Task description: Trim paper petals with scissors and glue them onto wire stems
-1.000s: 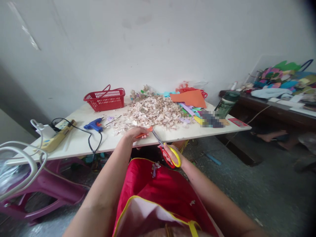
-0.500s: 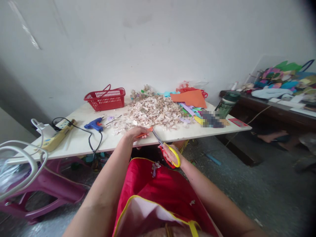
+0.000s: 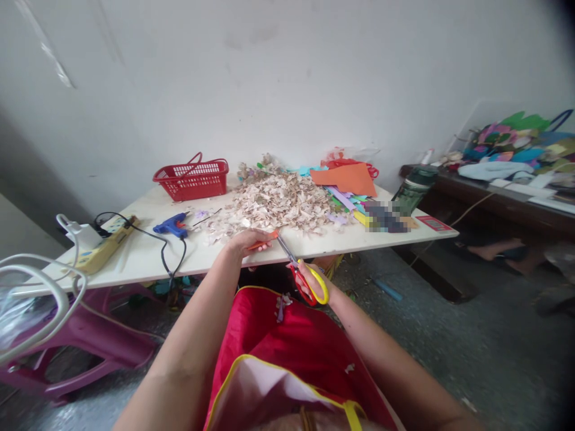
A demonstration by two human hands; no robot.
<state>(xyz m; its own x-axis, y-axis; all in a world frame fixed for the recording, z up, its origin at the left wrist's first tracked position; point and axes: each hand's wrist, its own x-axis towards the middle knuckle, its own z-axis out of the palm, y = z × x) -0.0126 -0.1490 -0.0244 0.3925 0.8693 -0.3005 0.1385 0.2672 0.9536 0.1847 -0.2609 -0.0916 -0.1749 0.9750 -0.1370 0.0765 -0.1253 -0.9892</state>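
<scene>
My left hand (image 3: 251, 240) pinches a small orange piece (image 3: 259, 245) over the front edge of the white table (image 3: 215, 257). Red and yellow scissors (image 3: 318, 287) are in my right hand (image 3: 308, 278), its fingers through the handles. The blade tips reach the right end of the orange piece. Just behind both hands lies a wide heap of pale, petal-like scraps (image 3: 283, 200). A larger orange sheet (image 3: 348, 179) rests at the heap's right, over colored strips (image 3: 341, 199).
On the table's left are a red basket (image 3: 197, 179), a blue glue gun (image 3: 172, 225) and a yellow power strip (image 3: 105, 245) with cables. A green bottle (image 3: 415, 185) stands right. A purple stool (image 3: 85, 353) is at lower left.
The scissor handles have shifted very slightly in my right hand, and the blades look a little closer together. My left hand has stayed in place with the orange piece.
</scene>
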